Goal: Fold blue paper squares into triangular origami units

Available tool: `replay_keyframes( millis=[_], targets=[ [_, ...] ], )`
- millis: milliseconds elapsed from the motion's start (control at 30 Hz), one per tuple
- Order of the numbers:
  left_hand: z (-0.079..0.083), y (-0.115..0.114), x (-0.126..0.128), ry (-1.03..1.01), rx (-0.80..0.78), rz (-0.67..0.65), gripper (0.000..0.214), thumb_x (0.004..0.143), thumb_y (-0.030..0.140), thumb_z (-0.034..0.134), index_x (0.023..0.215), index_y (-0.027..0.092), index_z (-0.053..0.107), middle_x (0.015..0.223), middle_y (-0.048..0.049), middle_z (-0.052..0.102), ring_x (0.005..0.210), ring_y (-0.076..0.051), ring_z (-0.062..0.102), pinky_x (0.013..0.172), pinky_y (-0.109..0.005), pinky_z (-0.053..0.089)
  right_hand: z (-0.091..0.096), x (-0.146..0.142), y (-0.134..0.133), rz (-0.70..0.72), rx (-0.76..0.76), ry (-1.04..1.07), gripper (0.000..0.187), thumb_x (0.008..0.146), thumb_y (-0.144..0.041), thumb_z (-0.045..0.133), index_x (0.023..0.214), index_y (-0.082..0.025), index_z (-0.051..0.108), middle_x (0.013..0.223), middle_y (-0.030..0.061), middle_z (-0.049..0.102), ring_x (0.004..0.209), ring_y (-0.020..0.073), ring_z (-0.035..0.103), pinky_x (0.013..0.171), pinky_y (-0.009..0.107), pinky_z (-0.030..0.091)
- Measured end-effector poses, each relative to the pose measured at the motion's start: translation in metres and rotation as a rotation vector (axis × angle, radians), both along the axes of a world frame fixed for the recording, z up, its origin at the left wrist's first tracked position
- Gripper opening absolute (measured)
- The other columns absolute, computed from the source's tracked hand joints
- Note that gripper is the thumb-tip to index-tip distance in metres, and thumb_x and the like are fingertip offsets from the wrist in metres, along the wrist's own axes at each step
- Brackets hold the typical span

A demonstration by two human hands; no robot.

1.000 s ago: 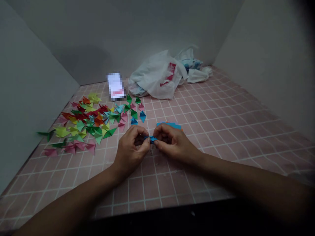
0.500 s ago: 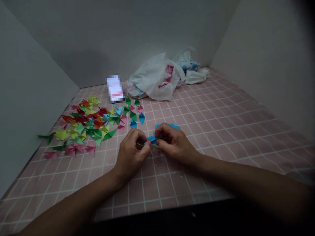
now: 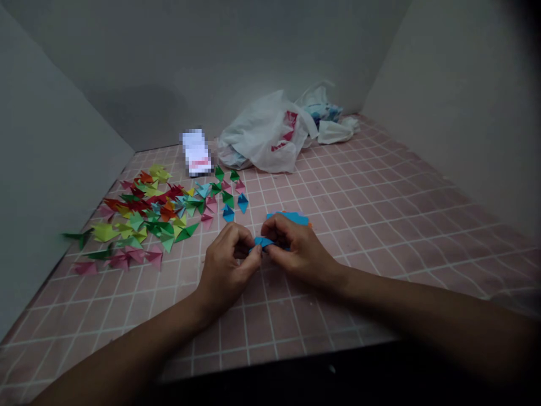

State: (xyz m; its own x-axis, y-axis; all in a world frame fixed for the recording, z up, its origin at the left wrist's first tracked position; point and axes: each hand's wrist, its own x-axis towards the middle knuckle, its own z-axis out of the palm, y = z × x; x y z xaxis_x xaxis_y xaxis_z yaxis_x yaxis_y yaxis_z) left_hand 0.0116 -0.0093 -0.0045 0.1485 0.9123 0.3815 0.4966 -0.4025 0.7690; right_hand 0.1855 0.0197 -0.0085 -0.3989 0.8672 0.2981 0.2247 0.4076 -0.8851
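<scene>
A small piece of blue folded paper (image 3: 264,242) is pinched between my two hands, low over the tablecloth. My left hand (image 3: 231,262) grips its left end between thumb and fingers. On the other side, my right hand (image 3: 299,246) has thumb and forefinger closed on the right end, and its fingers cover part of the paper. Just behind the right hand lies a stack of paper sheets (image 3: 296,217), blue on top with a bit of orange showing at the edge.
Many-coloured folded paper cranes (image 3: 160,228) are spread at the left. A lit phone (image 3: 196,152) leans behind them. At the back lie a white plastic bag (image 3: 262,132) and a smaller bag (image 3: 323,110). Pale walls enclose the pink checked tablecloth (image 3: 380,225).
My right hand has shifted slightly left, its fingers nearer the left hand. The blue folded paper has turned a little between the fingers.
</scene>
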Motion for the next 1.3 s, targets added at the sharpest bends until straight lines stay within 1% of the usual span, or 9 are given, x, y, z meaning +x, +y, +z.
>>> replay_keyframes(
  millis=[233, 400, 567, 733, 900, 1000, 1100, 1200, 1300],
  targets=[
    [0.002, -0.002, 0.000, -0.025, -0.071, -0.008, 0.013, 0.087, 0.016, 0.061, 0.081, 0.021, 0.052, 0.080, 0.0004, 0.054, 0.068, -0.013, 0.058, 0.061, -0.027, 0.053, 0.001, 0.000, -0.001, -0.014, 0.095, -0.056, 0.012, 0.078, -0.008, 0.054, 0.082, -0.020, 0.053, 0.071, -0.0019, 0.057, 0.064, 0.0126, 0.053, 0.061, 0.026, 0.038],
    [0.000, -0.002, 0.000, -0.059, -0.131, -0.041, 0.010, 0.088, 0.018, 0.064, 0.092, 0.021, 0.056, 0.088, -0.0009, 0.058, 0.074, -0.014, 0.065, 0.064, -0.028, 0.057, 0.002, 0.001, -0.001, -0.051, 0.108, -0.086, 0.011, 0.079, -0.009, 0.052, 0.080, -0.020, 0.054, 0.068, -0.0018, 0.058, 0.062, 0.0127, 0.052, 0.059, 0.026, 0.037],
    [0.000, -0.001, 0.000, -0.072, -0.132, -0.039, 0.008, 0.087, 0.016, 0.063, 0.093, 0.021, 0.059, 0.091, -0.0019, 0.059, 0.077, -0.016, 0.067, 0.067, -0.030, 0.059, 0.003, 0.001, -0.002, 0.012, 0.070, -0.037, 0.017, 0.080, -0.007, 0.050, 0.090, -0.020, 0.054, 0.066, -0.0043, 0.056, 0.059, 0.0115, 0.050, 0.058, 0.025, 0.036],
    [0.003, 0.001, -0.001, -0.176, -0.225, -0.029, 0.007, 0.086, 0.020, 0.064, 0.090, 0.021, 0.058, 0.088, -0.0021, 0.061, 0.074, -0.016, 0.068, 0.066, -0.031, 0.059, 0.007, 0.002, -0.002, 0.062, -0.034, 0.044, 0.011, 0.081, -0.010, 0.052, 0.082, -0.021, 0.051, 0.065, -0.0052, 0.052, 0.059, 0.0107, 0.048, 0.057, 0.024, 0.035],
    [0.005, 0.003, -0.001, -0.321, -0.356, -0.024, 0.012, 0.082, 0.024, 0.067, 0.088, 0.020, 0.057, 0.082, 0.0001, 0.062, 0.070, -0.015, 0.068, 0.063, -0.028, 0.056, 0.010, 0.003, -0.001, 0.118, -0.172, 0.107, 0.005, 0.086, -0.023, 0.055, 0.083, -0.020, 0.053, 0.068, -0.0043, 0.051, 0.061, 0.0113, 0.048, 0.057, 0.025, 0.036],
    [0.004, 0.004, -0.001, -0.307, -0.355, -0.017, 0.012, 0.081, 0.024, 0.068, 0.087, 0.020, 0.058, 0.082, 0.0002, 0.061, 0.071, -0.015, 0.066, 0.064, -0.028, 0.055, 0.008, 0.001, 0.001, 0.093, -0.253, 0.155, 0.011, 0.087, -0.028, 0.057, 0.082, -0.020, 0.053, 0.069, -0.0037, 0.052, 0.062, 0.0115, 0.049, 0.058, 0.026, 0.037],
    [0.004, 0.004, -0.002, -0.281, -0.335, -0.016, 0.010, 0.082, 0.024, 0.067, 0.086, 0.020, 0.059, 0.082, -0.0001, 0.060, 0.071, -0.014, 0.065, 0.064, -0.028, 0.054, 0.005, 0.000, 0.002, 0.077, -0.312, 0.154, 0.010, 0.082, -0.024, 0.060, 0.081, -0.020, 0.051, 0.066, -0.0050, 0.050, 0.059, 0.0106, 0.046, 0.054, 0.025, 0.036],
    [0.006, 0.004, -0.003, -0.239, -0.263, -0.017, 0.007, 0.082, 0.021, 0.066, 0.084, 0.020, 0.060, 0.082, -0.0001, 0.059, 0.071, -0.014, 0.061, 0.064, -0.027, 0.052, 0.003, -0.001, 0.002, 0.085, -0.351, 0.152, 0.010, 0.079, -0.020, 0.060, 0.082, -0.020, 0.051, 0.064, -0.0058, 0.049, 0.057, 0.0101, 0.046, 0.052, 0.024, 0.034],
    [0.006, 0.005, -0.002, -0.178, -0.178, -0.022, 0.006, 0.083, 0.018, 0.065, 0.081, 0.020, 0.059, 0.081, -0.0002, 0.057, 0.073, -0.014, 0.059, 0.064, -0.026, 0.050, 0.004, 0.000, 0.003, 0.119, -0.447, 0.171, 0.010, 0.078, -0.020, 0.061, 0.082, -0.021, 0.051, 0.062, -0.0059, 0.051, 0.055, 0.0101, 0.048, 0.050, 0.023, 0.035]
  ],
)
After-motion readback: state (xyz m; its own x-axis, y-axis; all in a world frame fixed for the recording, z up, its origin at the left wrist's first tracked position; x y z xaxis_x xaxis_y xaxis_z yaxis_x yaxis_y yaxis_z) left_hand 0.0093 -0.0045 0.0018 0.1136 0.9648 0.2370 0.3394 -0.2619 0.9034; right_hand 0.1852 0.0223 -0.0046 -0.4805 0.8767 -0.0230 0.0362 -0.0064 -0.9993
